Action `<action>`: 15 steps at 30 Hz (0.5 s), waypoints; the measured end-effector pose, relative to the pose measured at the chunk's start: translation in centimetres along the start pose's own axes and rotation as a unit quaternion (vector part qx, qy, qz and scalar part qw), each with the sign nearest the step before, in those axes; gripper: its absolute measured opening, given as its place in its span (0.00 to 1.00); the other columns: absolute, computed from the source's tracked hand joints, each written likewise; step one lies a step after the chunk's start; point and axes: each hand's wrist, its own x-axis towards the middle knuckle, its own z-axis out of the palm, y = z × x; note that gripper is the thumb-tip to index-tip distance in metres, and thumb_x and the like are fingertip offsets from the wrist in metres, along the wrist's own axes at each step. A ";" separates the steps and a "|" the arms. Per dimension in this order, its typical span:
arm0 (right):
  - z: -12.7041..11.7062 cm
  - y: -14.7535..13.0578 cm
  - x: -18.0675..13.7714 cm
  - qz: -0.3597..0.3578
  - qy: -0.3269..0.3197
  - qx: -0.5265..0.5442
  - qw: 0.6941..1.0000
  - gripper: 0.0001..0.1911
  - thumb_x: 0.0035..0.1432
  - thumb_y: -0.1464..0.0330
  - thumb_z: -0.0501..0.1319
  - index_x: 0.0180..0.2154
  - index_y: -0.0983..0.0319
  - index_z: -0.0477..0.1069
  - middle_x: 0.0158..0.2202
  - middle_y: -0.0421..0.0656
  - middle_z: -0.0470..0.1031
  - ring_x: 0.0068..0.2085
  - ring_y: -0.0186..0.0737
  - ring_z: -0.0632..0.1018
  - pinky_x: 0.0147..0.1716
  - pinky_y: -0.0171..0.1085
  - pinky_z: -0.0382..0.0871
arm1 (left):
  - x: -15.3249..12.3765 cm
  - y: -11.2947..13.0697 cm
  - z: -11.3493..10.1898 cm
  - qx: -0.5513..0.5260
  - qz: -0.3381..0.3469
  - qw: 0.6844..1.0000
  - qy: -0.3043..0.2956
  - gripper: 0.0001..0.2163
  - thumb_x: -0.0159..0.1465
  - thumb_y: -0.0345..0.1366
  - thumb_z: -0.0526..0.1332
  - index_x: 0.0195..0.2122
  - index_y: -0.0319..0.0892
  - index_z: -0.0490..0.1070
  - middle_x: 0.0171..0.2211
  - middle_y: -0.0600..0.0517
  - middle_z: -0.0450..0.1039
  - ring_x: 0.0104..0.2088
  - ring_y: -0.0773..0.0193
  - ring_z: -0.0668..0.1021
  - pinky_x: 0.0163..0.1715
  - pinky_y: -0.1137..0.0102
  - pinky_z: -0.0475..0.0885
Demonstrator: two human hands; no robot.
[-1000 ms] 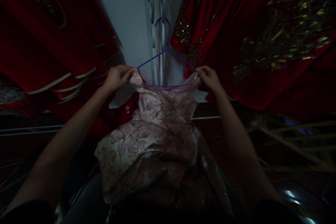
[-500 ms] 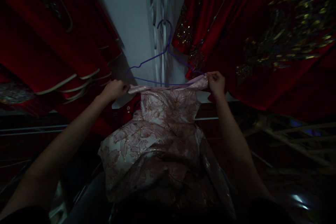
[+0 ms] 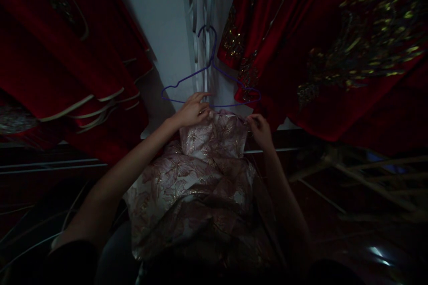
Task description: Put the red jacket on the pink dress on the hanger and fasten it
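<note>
Dress [image 3: 214,173] now off hanger [image 3: 194,75], both ends bare | left hand [image 3: 193,113] shifted inward, grip unclear | right hand [image 3: 261,131] pinching dress's top right corner

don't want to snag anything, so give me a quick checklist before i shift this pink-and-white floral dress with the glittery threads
1. Thin purple wire hanger ends free of the glittery floral dress: ok, both bare.
2. Left hand has a firm grip: cannot tell; it is at the neckline, its hold unclear.
3. Right hand has a firm grip: cannot tell; its fingertips meet the bodice's upper side edge.
4. Hanger clear of the red, gold-sequined fabric: cannot tell; they overlap in view.
5. Lower skirt free of snags: cannot tell, lost in shadow.
6. Lighting: not ok, very dim.
</note>
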 end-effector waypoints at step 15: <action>-2.0 0.1 0.2 -0.011 0.169 -0.041 0.985 0.15 0.61 0.55 0.50 0.37 0.59 0.64 0.37 0.45 0.71 0.40 0.41 0.73 0.44 0.39 0.67 | -3.9 3.3 2.3 0.048 -0.022 0.998 -0.045 0.12 0.64 0.40 0.53 0.34 0.42 0.74 0.51 0.44 0.69 0.49 0.52 0.69 0.50 0.53 0.60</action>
